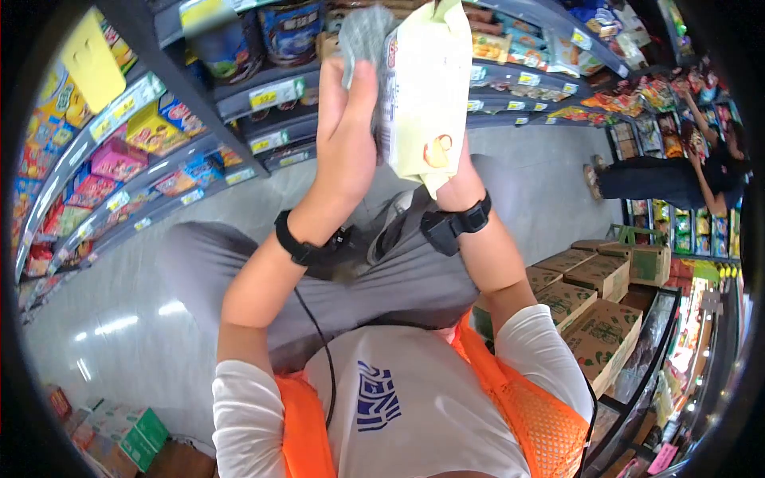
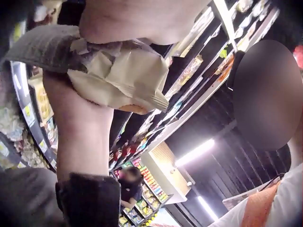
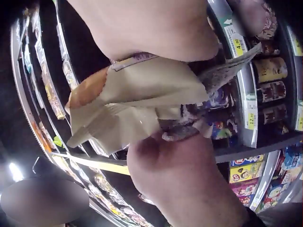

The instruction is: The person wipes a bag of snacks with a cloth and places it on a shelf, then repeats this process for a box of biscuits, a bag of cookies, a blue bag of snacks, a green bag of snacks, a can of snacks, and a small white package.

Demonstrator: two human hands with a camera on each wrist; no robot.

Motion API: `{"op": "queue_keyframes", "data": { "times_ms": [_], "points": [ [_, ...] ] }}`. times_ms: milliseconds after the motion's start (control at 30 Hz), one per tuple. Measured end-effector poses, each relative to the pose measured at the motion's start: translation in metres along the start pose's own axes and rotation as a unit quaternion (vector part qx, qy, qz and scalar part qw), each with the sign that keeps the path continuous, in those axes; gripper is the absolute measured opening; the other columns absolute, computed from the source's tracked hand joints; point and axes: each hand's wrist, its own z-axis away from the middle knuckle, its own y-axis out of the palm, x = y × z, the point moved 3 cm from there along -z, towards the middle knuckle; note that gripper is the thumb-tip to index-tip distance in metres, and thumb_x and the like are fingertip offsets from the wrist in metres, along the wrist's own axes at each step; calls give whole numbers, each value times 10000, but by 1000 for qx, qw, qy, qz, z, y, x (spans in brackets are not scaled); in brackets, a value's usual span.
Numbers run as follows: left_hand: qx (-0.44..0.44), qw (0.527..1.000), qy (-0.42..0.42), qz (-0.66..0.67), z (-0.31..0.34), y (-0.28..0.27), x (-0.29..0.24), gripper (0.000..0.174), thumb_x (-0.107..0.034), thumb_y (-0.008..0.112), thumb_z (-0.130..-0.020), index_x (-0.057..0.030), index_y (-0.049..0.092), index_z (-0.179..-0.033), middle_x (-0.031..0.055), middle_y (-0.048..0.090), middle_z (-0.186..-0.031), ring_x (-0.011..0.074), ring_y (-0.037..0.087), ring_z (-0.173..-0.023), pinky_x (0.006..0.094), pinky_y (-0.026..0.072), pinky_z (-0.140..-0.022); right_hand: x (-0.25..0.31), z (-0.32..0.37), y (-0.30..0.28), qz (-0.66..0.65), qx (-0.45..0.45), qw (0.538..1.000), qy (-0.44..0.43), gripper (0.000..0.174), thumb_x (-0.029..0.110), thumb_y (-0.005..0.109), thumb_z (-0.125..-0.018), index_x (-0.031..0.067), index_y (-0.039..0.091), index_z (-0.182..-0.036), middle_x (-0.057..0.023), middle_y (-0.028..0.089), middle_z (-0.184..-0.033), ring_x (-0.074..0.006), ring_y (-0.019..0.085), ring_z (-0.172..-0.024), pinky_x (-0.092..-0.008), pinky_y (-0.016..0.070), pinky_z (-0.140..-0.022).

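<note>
A pale yellow snack package [image 1: 430, 95] with crimped ends is held up in front of the person, before the shelves. The right hand [image 1: 458, 187] grips it from behind and below, its fingers mostly hidden by the package. A grey cloth [image 1: 366, 36] is in the left hand [image 1: 347, 135], thumb up, at the package's left side. In the left wrist view the cloth [image 2: 42, 47] lies against the package [image 2: 128, 80] between both hands. The right wrist view shows the cloth [image 3: 184, 130] between the left hand [image 3: 175, 165] and the package [image 3: 147, 90].
Shelves [image 1: 271, 95] of packaged snacks and price tags stand ahead and to the left. Cardboard boxes [image 1: 594, 279] are stacked at the right. Another person [image 1: 661, 175] stands by the far right shelves. Grey floor [image 1: 111, 295] lies at the left.
</note>
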Motion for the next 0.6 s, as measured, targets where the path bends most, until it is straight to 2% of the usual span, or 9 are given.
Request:
{"op": "queue_keyframes", "data": {
  "times_ms": [67, 133, 167, 200, 333, 433, 467, 567, 600],
  "points": [
    [-19, 998, -42, 31, 3, 3, 11, 292, -285, 494, -1106, -49, 494, -1277, 50, 601, -1185, 83, 532, -1058, 261, 441, -942, 2, -11, -9, -32, -18, 998, -47, 365, 207, 457, -1064, -21, 589, -1317, -127, 712, -1162, -210, 736, -960, -330, 626, -816],
    [-89, 986, -134, 48, 11, 8, 24, 425, -311, 483, -1103, -31, 461, -1422, 69, 584, -1339, 132, 558, -1228, 314, 453, -1041, 7, -16, -21, 11, -39, 996, -82, 347, 177, 456, -1058, -21, 593, -1308, -121, 717, -1143, -193, 739, -931, -312, 627, -797],
    [8, 990, -132, 54, 13, 7, 28, 446, -335, 472, -1104, -33, 456, -1432, 67, 583, -1346, 139, 561, -1232, 317, 449, -1049, 16, -13, -17, -3, -70, 995, -67, 324, 165, 467, -1052, -19, 606, -1279, -124, 718, -1146, -178, 737, -926, -306, 625, -791],
    [21, 988, -141, 64, 16, 11, 29, 462, -315, 483, -1105, -13, 437, -1452, 88, 580, -1342, 141, 539, -1210, 292, 427, -1034, 18, -14, -22, 14, -73, 994, -82, 337, 206, 448, -1070, -11, 593, -1284, -117, 705, -1152, -175, 730, -935, -301, 619, -800],
    [-14, 985, -154, 74, 23, 9, 37, 410, -308, 463, -1105, -41, 477, -1415, 76, 612, -1305, 151, 608, -1173, 307, 495, -989, 18, -12, -30, 113, -91, 978, -151, 402, 298, 381, -1115, -13, 540, -1313, -106, 578, -1303, -145, 650, -1059, -280, 552, -892],
    [-49, 978, -186, 84, 17, 4, 36, 392, -282, 467, -1094, -48, 493, -1408, 78, 632, -1288, 170, 658, -1134, 315, 540, -953, 22, -13, -18, 184, -82, 960, -193, 425, 312, 388, -1116, -34, 538, -1312, -104, 476, -1393, -155, 548, -1182, -290, 463, -997],
    [-64, 974, -199, 87, 15, 2, 37, 390, -272, 474, -1088, -49, 496, -1408, 80, 639, -1281, 175, 672, -1116, 315, 553, -937, 23, -11, -12, 207, -64, 954, -207, 452, 339, 415, -1104, -37, 555, -1313, -120, 448, -1434, -186, 498, -1247, -314, 417, -1042],
    [-49, 973, -202, 104, 14, -12, 47, 377, -265, 481, -1081, -63, 500, -1399, 83, 649, -1267, 178, 690, -1085, 320, 577, -895, 25, -9, 0, 271, 85, 931, -228, 539, 421, 498, -1069, -45, 607, -1314, -165, 364, -1558, -278, 348, -1442, -384, 279, -1175],
    [-49, 973, -204, 97, 15, -13, 46, 372, -273, 477, -1086, -68, 497, -1396, 86, 645, -1275, 176, 689, -1089, 317, 577, -893, 25, -11, 1, 266, 122, 933, -208, 588, 478, 538, -1045, -41, 617, -1310, -176, 332, -1590, -289, 327, -1465, -397, 278, -1179]
  ]
}}
